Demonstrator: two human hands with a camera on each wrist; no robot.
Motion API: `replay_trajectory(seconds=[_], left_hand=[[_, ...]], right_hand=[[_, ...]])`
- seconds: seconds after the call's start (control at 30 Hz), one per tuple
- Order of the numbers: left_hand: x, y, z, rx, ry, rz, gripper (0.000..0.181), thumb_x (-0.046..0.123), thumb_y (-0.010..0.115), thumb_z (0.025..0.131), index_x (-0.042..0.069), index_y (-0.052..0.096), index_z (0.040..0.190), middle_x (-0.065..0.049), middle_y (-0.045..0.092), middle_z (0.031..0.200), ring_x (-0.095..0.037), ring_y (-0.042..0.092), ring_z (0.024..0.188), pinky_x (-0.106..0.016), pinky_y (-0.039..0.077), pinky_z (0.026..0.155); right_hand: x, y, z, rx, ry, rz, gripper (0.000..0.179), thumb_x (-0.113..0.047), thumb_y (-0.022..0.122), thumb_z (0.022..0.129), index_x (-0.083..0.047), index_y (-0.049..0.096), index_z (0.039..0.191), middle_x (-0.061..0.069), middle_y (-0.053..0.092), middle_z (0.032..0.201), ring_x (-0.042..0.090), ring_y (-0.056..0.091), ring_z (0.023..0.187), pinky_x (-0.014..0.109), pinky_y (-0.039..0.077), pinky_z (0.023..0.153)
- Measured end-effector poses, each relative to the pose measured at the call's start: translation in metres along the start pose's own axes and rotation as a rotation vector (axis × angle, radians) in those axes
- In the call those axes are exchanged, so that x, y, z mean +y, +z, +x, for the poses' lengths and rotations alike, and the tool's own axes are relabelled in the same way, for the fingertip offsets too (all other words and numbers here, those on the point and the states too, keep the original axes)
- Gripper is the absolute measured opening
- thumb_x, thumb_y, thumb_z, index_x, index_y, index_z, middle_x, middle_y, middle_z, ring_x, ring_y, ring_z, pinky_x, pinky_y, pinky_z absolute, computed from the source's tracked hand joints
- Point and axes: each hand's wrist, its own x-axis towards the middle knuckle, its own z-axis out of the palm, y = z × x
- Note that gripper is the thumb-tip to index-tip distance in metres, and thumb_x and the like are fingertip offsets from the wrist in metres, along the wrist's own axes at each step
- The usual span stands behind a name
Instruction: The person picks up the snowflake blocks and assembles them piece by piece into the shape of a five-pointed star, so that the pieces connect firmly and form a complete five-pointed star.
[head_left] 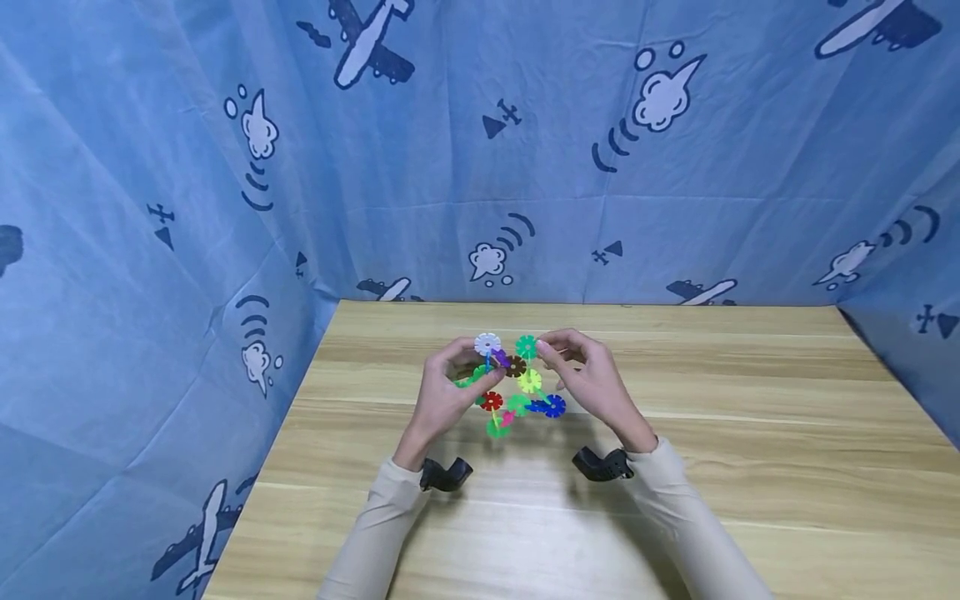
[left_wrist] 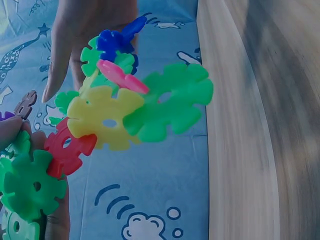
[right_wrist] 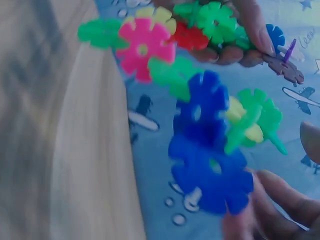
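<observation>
A chain of interlocking plastic flower discs is held up above the table by my left hand (head_left: pixel 442 392), whose thumb and fingers pinch it near the dark brown disc (head_left: pixel 514 367) and green discs (left_wrist: pixel 33 185). A white disc (head_left: pixel 487 343) and a purple disc (head_left: pixel 500 358) stand at its top. The red disc (left_wrist: pixel 70 146), yellow disc (left_wrist: pixel 105 116) and pink disc (right_wrist: pixel 145 49) run along the lower part. My right hand (head_left: pixel 596 379) hovers at the right end, fingers spread beside a green disc (head_left: pixel 527 347); contact is unclear. Blue discs (right_wrist: pixel 212 170) hang nearest its wrist camera.
The wooden table (head_left: pixel 712 400) spreads beneath both hands. Blue curtains (head_left: pixel 555 167) with airplane prints rise behind it and along the left side. Black wrist mounts (head_left: pixel 447 475) project inward from both sleeves.
</observation>
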Motion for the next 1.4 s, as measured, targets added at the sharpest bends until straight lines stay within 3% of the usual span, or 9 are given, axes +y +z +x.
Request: replay_trajectory(seconds=[0.13, 0.27, 0.57, 0.7, 0.9, 1.13, 1.4], left_hand=[[-0.0005, 0.0001, -0.0017, -0.021, -0.005, 0.0, 0.037, 0.01, 0.084, 0.086, 0.009, 0.071, 0.121, -0.013, 0.079, 0.112, -0.014, 0.074, 0.101, -0.034, 0.06, 0.097], [-0.0023, 0.0007, -0.0018, -0.038, -0.012, -0.009, 0.037, 0.009, 0.083, 0.087, 0.008, 0.071, 0.122, -0.015, 0.079, 0.112, -0.014, 0.075, 0.102, -0.034, 0.06, 0.097], [-0.003, 0.0, 0.0009, 0.031, -0.059, -0.038, 0.038, 0.009, 0.083, 0.085, 0.006, 0.07, 0.121, -0.019, 0.078, 0.11, -0.012, 0.072, 0.096, -0.034, 0.06, 0.092], [-0.005, -0.0014, 0.0008, 0.088, -0.094, -0.05, 0.037, 0.013, 0.084, 0.084, 0.008, 0.071, 0.119, -0.018, 0.079, 0.109, -0.014, 0.071, 0.096, -0.037, 0.057, 0.089], [-0.0061, -0.003, 0.0014, 0.129, -0.099, -0.068, 0.039, 0.011, 0.084, 0.084, 0.006, 0.07, 0.121, -0.021, 0.078, 0.108, -0.012, 0.072, 0.089, -0.026, 0.057, 0.079], [-0.0077, -0.0035, 0.0029, 0.13, -0.087, -0.105, 0.038, 0.007, 0.084, 0.084, 0.004, 0.07, 0.12, -0.025, 0.078, 0.106, -0.014, 0.074, 0.084, -0.024, 0.06, 0.073], [-0.0072, -0.0034, 0.0016, 0.112, -0.1, -0.097, 0.038, 0.008, 0.084, 0.084, 0.003, 0.07, 0.118, -0.024, 0.078, 0.105, -0.008, 0.072, 0.086, -0.026, 0.059, 0.075]], right_hand=[[0.0054, 0.0048, 0.0014, -0.14, 0.074, 0.101, 0.042, -0.039, 0.062, 0.105, -0.006, 0.066, 0.13, 0.017, 0.073, 0.12, 0.015, 0.073, 0.097, 0.045, 0.063, 0.089], [0.0047, 0.0062, 0.0, -0.193, 0.077, 0.122, 0.036, -0.039, 0.064, 0.104, -0.009, 0.069, 0.124, 0.012, 0.073, 0.116, 0.017, 0.073, 0.099, 0.045, 0.06, 0.095], [0.0041, 0.0019, -0.0002, -0.181, 0.044, 0.204, 0.031, -0.03, 0.065, 0.105, -0.003, 0.069, 0.119, 0.003, 0.072, 0.103, 0.012, 0.07, 0.087, 0.03, 0.061, 0.089], [0.0046, 0.0005, -0.0003, -0.182, 0.05, 0.264, 0.034, -0.029, 0.063, 0.106, -0.001, 0.066, 0.124, -0.002, 0.073, 0.105, 0.009, 0.07, 0.089, 0.029, 0.061, 0.09], [0.0041, 0.0001, -0.0011, -0.189, 0.058, 0.345, 0.04, -0.03, 0.063, 0.106, 0.001, 0.062, 0.131, -0.003, 0.073, 0.113, 0.01, 0.072, 0.097, 0.027, 0.06, 0.093], [0.0044, 0.0002, -0.0019, -0.186, 0.077, 0.405, 0.032, -0.034, 0.064, 0.105, -0.008, 0.065, 0.123, -0.003, 0.072, 0.112, 0.011, 0.07, 0.101, 0.027, 0.058, 0.094], [0.0048, 0.003, -0.0012, -0.155, 0.078, 0.442, 0.027, -0.029, 0.063, 0.106, -0.007, 0.065, 0.122, -0.006, 0.072, 0.106, 0.007, 0.069, 0.095, 0.024, 0.058, 0.089]])
